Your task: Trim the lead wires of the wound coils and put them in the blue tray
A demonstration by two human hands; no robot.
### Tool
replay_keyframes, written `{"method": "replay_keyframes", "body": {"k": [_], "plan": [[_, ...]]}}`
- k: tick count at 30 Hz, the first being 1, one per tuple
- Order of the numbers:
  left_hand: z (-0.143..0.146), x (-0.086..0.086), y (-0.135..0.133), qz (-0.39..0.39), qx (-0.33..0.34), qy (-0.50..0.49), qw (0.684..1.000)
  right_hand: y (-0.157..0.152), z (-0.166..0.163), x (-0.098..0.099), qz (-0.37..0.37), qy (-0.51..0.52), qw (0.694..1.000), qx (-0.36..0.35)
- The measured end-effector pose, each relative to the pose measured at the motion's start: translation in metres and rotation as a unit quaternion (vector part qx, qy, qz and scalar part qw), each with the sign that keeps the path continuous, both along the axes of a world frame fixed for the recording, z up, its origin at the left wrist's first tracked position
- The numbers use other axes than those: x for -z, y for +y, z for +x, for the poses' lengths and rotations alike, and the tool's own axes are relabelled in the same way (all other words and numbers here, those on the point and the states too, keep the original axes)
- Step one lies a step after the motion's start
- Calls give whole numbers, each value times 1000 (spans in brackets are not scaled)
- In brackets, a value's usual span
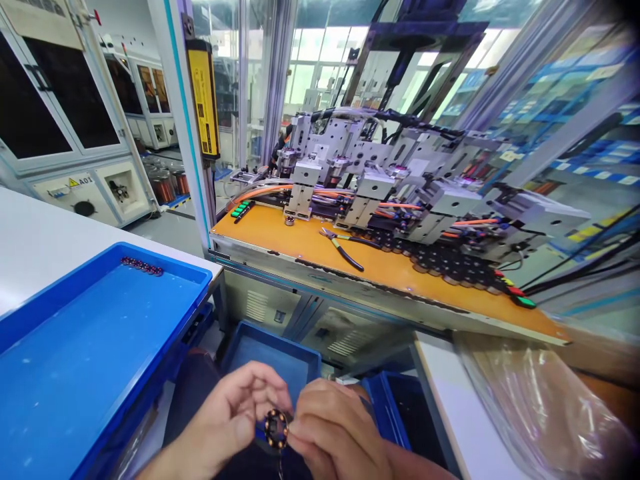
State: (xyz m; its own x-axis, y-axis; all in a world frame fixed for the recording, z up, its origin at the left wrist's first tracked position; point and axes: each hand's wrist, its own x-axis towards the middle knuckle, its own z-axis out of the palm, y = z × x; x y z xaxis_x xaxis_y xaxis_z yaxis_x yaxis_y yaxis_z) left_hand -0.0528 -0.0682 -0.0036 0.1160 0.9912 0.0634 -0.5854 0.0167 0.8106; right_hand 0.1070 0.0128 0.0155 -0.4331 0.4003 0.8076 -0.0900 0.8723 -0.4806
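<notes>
Right hand (336, 421) pinching copper-studded ring (269, 428): long axis upright, hole facing camera.

The right fingers (306, 435) pinch a small copper-dotted black ring (269, 430) at its edge beside the curved left fingers (263, 375).

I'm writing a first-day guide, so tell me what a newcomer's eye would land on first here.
Probably the bright orange worktop across the middle, with metal fixtures lined up on it and pliers lying in front of them. Next, the big blue tray at the left, with a short row of small parts at its far end. Then, bottom centre, the small dark ring in the right hand's fingertips.
</notes>
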Motion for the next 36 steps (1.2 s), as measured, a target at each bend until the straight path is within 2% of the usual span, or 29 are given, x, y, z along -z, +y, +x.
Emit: {"method": "replay_keyframes", "body": {"k": [2,4,10,17,19,23,25,29,32,36], "plan": [[1,-1,0,-15,44,25,999,-2,0,5,1,6,1000,7],[2,-2,-1,-23,50,40,998,-1,1,6,17,-3,1000,13],[5,-2,-2,-29,-12,39,999,10,6,-3,63,-66,995,40],[2,8,1,62,-66,-72,993,13,7,-6,36,-51,997,39],[2,8,4,39,-51,-71,995,11,8,-2,45,-38,998,35],[6,4,9,-36,54,-3,998,9,9,5,76,-26,996,23],[8,3,9,-46,76,12,996,11,9,6,91,-24,995,24],[11,0,6,-47,29,19,998,15,10,2,111,-31,992,46],[12,0,2,-38,-17,8,999,16,10,-2,90,-55,992,65],[10,4,2,27,-90,-44,995,15,11,-4,59,-60,993,81]]}}
